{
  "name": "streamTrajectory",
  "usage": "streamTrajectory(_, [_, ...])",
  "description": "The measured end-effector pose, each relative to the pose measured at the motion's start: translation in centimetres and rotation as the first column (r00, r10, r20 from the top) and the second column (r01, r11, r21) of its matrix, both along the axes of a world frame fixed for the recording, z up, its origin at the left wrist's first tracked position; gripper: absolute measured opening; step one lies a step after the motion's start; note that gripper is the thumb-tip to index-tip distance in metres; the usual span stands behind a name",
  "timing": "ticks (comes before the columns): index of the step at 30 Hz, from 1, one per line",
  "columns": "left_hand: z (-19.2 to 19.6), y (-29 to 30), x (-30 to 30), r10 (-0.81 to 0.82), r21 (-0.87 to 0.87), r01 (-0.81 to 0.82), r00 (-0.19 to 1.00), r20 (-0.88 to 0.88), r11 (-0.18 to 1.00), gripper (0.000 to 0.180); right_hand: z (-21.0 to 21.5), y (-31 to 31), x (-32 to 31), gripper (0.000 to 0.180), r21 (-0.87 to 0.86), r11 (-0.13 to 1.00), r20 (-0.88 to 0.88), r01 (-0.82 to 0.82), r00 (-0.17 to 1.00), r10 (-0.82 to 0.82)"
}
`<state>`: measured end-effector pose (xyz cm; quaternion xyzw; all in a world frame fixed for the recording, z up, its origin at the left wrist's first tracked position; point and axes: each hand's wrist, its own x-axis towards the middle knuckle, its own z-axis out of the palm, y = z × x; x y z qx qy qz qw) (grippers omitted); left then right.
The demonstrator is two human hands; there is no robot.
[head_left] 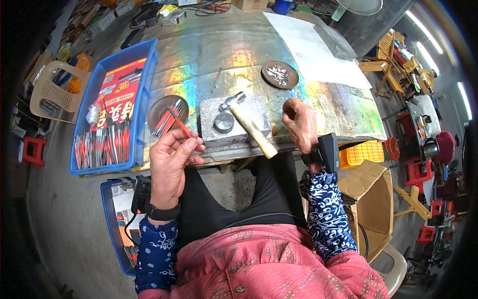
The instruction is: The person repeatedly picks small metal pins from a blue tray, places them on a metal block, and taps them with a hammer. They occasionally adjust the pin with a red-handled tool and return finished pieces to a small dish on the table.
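My left hand (169,164) pinches a thin red pen-like stick (183,127) between thumb and fingers, over the table's front edge. Just beyond it a dark round dish (153,105) holds several red and silver sticks (166,119). My right hand (301,124) is closed, its fingertips pressed together, right of a grey metal block (256,106). Anything in those fingers is too small or hidden to make out. On the block lie a hammer (251,130) with a pale handle and a short round dark-rimmed piece (223,122). A brown dish (267,73) farther back holds small whitish bits (281,75).
A blue tray (150,57) at left holds a red printed sheet and many upright sticks. One loose stick (216,79) lies behind the block. White sheeting (308,45) covers the far right. A cardboard box (373,214) stands right of my legs, another blue bin (110,224) at left.
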<state>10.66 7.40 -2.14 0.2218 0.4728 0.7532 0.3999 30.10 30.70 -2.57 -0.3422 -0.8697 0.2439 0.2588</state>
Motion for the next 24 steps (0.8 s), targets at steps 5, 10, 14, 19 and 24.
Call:
streamTrajectory(5, [0.0,0.3,0.2,-0.032,0.034,0.030,0.998,0.058,0.999,0.015,1.4,-3.0,-0.1,0.015,-0.025,0.999,-0.134,-0.038,0.990,0.034])
streamTrajectory(10, [0.0,0.5,0.9,-0.035,0.068,0.029,0.995,0.092,0.997,0.016,3.1,-6.8,-1.1,0.009,0.027,0.971,-0.274,-0.236,0.933,0.234])
streamTrajectory(14, [0.3,0.3,1.5,-0.029,0.084,0.019,0.993,0.118,0.996,0.016,3.8,-10.2,-1.8,0.013,-0.214,0.906,-0.379,-0.365,0.886,0.268])
streamTrajectory(19, [0.7,0.1,2.3,-0.037,0.141,0.012,0.984,0.177,0.990,0.016,4.1,-12.2,-2.8,0.019,-0.184,0.901,-0.421,-0.394,0.860,0.290])
streamTrajectory(24, [0.9,-0.1,2.7,-0.048,0.168,0.002,0.962,0.268,0.986,0.018,4.2,-13.5,-3.0,0.027,-0.375,0.830,-0.499,-0.413,0.845,0.195])
